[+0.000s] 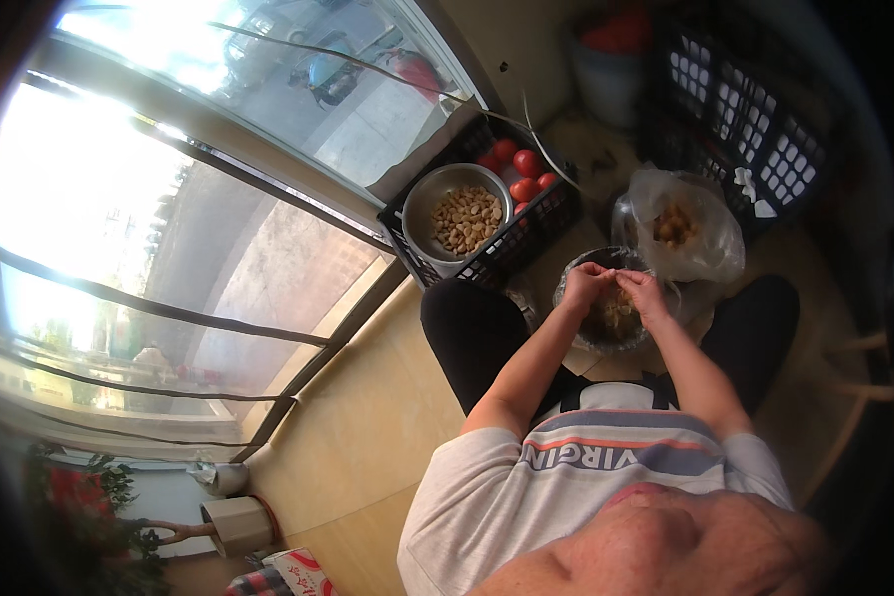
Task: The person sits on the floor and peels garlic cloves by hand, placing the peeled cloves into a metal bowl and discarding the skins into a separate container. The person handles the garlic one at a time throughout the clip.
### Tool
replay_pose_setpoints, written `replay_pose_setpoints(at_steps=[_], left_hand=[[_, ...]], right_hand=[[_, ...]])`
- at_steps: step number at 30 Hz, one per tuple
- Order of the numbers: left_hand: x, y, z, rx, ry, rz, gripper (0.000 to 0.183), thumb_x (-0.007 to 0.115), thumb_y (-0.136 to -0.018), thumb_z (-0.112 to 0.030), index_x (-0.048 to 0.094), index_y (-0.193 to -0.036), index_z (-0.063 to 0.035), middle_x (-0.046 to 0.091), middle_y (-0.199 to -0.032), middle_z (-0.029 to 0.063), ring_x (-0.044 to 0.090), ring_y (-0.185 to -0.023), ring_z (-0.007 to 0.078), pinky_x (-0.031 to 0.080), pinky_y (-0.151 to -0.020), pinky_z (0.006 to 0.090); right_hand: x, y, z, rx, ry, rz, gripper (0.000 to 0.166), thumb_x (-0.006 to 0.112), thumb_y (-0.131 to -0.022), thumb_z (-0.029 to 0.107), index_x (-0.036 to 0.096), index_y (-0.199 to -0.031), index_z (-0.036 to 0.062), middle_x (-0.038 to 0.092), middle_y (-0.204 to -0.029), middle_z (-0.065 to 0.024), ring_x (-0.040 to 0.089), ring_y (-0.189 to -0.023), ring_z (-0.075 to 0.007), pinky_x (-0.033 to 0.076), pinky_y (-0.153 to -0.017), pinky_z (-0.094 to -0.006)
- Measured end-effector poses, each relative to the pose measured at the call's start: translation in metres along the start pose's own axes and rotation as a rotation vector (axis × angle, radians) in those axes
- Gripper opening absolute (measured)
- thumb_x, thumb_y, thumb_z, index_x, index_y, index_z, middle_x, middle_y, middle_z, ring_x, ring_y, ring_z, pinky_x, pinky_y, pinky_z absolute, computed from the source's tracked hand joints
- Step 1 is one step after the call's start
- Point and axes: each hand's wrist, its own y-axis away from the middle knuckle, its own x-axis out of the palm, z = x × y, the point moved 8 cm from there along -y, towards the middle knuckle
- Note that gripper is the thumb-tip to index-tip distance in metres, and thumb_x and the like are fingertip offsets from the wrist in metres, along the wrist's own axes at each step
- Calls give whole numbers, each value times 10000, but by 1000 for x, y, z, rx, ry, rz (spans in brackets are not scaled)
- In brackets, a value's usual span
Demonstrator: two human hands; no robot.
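Observation:
My left hand (585, 286) and my right hand (644, 293) meet at the fingertips, pinching a small piece that is mostly hidden by the fingers. Both are above a round container (612, 344) lined with clear plastic, between my knees. Pale brown peelings (623, 316) lie inside it. Just beyond my right hand is an open translucent plastic bag (719, 253) with brownish pieces (674, 226) in it. Farther off on the left, a steel bowl (417, 212) holds many pale, peeled nut-like pieces (468, 220).
The bowl rests on a black plastic crate (484, 261) with red tomatoes (526, 164) in it. Another black crate (771, 97) and a bucket (603, 74) stand at the far right. A glass door (216, 298) runs along the left, with a potted plant (238, 525) nearby.

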Motion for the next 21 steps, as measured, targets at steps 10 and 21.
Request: replay_pose_setpoints(at_steps=[10,21], left_hand=[[7,6,-12,105,-185,-15,147,652,-703,-90,626,-753,45,608,-621,72,554,-542,111,448,-496,258],[17,8,-9,133,-70,27,139,619,-750,-105,608,-760,33,597,-628,60,567,-535,114,464,-490,242]], right_hand=[[-16,-3,4,-188,269,-136,195,650,-775,123,646,-931,5,640,-849,-20,552,-759,-63,437,-715,-202],[-23,-6,-3,-133,160,-169,193,630,-793,144,635,-911,-8,629,-832,-17,543,-747,-60,424,-699,-190]])
